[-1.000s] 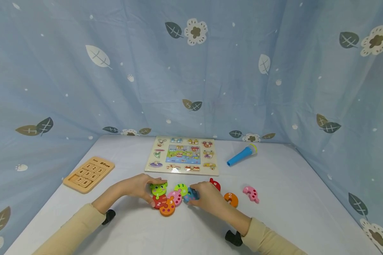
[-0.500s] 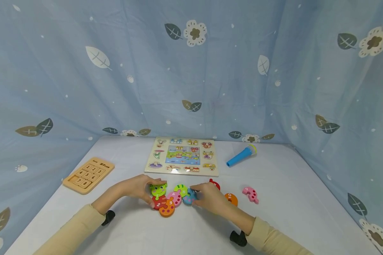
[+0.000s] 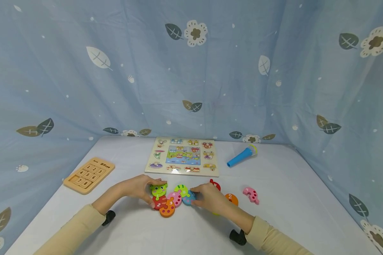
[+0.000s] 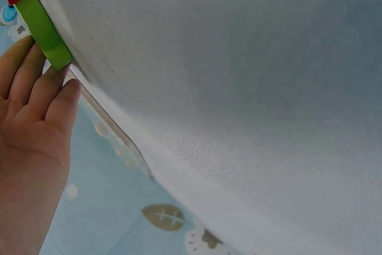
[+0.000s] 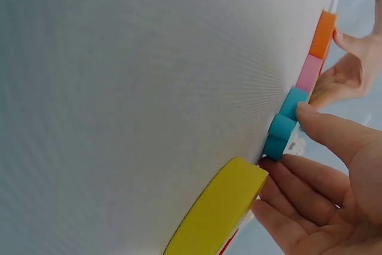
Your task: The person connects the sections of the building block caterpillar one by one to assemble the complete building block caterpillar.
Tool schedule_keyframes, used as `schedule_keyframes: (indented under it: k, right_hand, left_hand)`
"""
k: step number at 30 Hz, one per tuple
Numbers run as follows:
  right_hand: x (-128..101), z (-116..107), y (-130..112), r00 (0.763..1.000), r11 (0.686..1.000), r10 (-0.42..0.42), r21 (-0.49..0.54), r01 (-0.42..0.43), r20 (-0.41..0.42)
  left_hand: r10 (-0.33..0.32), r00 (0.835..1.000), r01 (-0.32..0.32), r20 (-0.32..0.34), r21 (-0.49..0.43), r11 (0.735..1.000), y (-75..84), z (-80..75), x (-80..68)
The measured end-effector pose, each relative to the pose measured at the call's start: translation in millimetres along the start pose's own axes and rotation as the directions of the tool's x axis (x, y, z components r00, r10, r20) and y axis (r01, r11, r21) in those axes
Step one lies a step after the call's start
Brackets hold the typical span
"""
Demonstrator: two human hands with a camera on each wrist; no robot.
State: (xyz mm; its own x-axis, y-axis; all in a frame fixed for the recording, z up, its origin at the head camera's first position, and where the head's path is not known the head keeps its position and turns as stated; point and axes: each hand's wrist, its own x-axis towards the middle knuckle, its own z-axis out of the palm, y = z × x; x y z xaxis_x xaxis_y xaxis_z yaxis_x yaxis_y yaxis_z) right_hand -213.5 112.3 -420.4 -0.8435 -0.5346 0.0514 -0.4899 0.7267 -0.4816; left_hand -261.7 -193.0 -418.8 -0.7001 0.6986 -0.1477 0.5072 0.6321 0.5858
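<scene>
Looking down from the head camera, the left hand (image 3: 139, 187) curls its fingers around the green caterpillar head piece (image 3: 159, 189), which heads a chain running toward 4 o'clock: a red piece numbered 2 (image 3: 157, 203), an orange piece (image 3: 167, 209), a pink piece (image 3: 176, 197), a green striped piece (image 3: 181, 190) and a blue piece (image 3: 187, 199). The right hand (image 3: 212, 199) pinches that blue piece at the chain's end. Loose at 3 o'clock of the right hand lie a red piece (image 3: 215, 184), an orange piece numbered 10 (image 3: 232, 198) and a pink piece (image 3: 251, 194) farther out. At 12 o'clock sits a peg puzzle board (image 3: 182, 156), at 10 o'clock a wooden number pad (image 3: 89, 174), at 2 o'clock a blue toy microphone (image 3: 242, 155). From the left wrist, fingertips (image 4: 57, 82) press the green piece's edge (image 4: 43, 28) on the white table (image 4: 239, 88). From the right wrist, thumb and fingers (image 5: 325, 126) grip the blue piece (image 5: 285, 122), with a yellow piece (image 5: 221, 207) just beside at 7 o'clock.
</scene>
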Motion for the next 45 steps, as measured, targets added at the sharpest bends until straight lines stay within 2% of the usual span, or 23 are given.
schedule_keyframes:
  k: [9, 20, 26, 37, 45]
  right_hand:
    - [-2, 0, -4, 1.000, 1.000, 0.007, -0.004, -0.007, 0.012]
    - [-6, -3, -8, 0.998, 0.998, -0.048, -0.032, 0.048, -0.027]
    - [-10, -10, -6, 0.999, 0.999, -0.030, 0.012, 0.030, -0.040]
    - [-24, -17, 2, 0.998, 0.998, -0.041, 0.039, 0.043, -0.042]
    - [-41, -24, 8, 0.998, 0.999, -0.038, 0.023, 0.039, -0.046]
  left_hand:
    - [0.007, 1.000, -0.007, 0.005, 0.000, 1.000, -1.6, 0.5, -0.2]
    - [-0.004, 1.000, 0.004, 0.005, -0.013, 1.000, -0.4, -0.8, -0.2]
    - [-0.009, 1.000, 0.010, 0.005, -0.030, 0.999, -1.2, -1.0, 0.7]
    - [-0.005, 1.000, 0.006, 0.012, -0.041, 0.999, -3.3, 0.4, 1.6]
    - [-0.011, 1.000, 0.011, 0.009, -0.038, 0.999, -4.1, 1.1, 0.9]
